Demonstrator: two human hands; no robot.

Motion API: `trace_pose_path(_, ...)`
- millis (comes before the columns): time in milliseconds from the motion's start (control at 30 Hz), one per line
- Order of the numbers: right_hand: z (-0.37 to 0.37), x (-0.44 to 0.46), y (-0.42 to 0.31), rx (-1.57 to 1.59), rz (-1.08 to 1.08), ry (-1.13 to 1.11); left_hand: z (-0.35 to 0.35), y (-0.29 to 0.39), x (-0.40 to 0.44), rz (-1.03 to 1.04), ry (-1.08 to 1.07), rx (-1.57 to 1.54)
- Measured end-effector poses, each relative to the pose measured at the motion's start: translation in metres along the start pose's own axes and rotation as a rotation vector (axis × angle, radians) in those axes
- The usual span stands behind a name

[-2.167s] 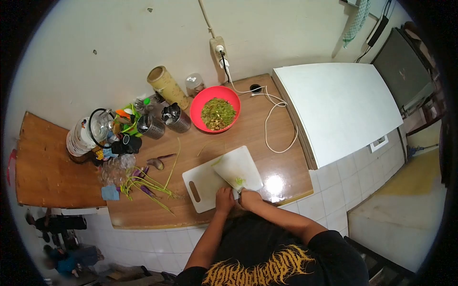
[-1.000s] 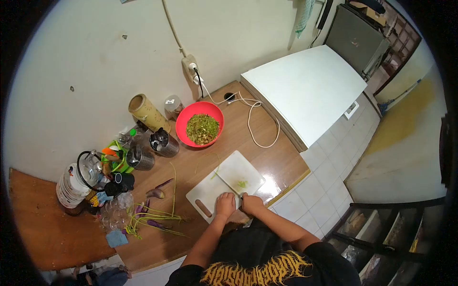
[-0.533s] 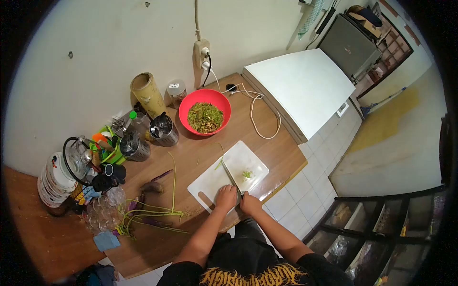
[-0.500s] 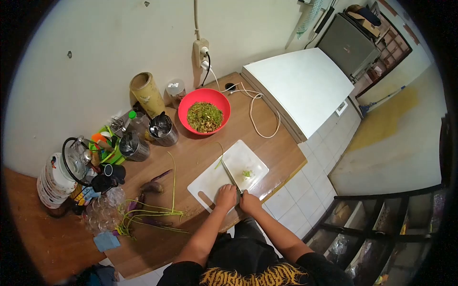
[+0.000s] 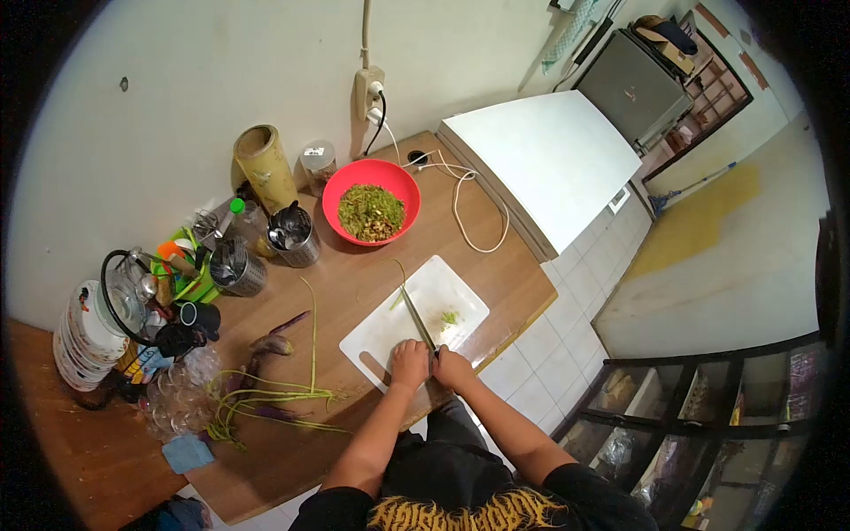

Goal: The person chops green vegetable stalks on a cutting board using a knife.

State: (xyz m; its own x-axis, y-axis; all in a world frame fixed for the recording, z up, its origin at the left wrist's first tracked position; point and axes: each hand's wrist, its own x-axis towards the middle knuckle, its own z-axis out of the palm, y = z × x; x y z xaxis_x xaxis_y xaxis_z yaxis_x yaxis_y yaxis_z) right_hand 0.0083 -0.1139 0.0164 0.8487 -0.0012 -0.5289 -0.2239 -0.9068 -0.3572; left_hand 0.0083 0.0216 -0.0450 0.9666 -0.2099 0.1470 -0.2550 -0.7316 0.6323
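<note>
My right hand [image 5: 453,368] is closed around the handle of a knife [image 5: 416,316], whose blade slants up and left across the white cutting board [image 5: 376,334]. Beside it, my left hand [image 5: 410,363] rests over the board's near edge, its fingers bent; whatever may be under them is hidden. A thin green stem [image 5: 400,273] reaches past the board's far edge near the blade tip. Chopped green bits [image 5: 450,318] lie right of the blade. Long green stems [image 5: 274,394] and purple eggplants [image 5: 273,345] are left of the board.
Behind the board stands a red bowl [image 5: 408,200] of chopped greens. Utensil holders [image 5: 297,248], a bamboo container [image 5: 267,173], stacked plates [image 5: 80,341] and plastic cups [image 5: 181,389] line the left. A white cable [image 5: 458,212] loops at the back right beside a white surface [image 5: 549,159].
The camera view has shifted and turned, moving the table in the frame. Against the board, the knife has swung to a more upright slant and my left hand has shifted slightly.
</note>
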Motion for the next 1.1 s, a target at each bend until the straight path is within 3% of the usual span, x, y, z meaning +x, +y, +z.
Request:
trace_pose_path(733, 0.009, -0.013, 0.002, -0.021, 0.072, -0.024, 0.007, -0.012, 0.003, 0.037, -0.11, 0.04)
trace_pose_path(1100, -0.001, -0.005, 0.006, -0.066, 0.022, -0.057, 0.002, -0.011, -0.002, 0.1, -0.022, -0.011)
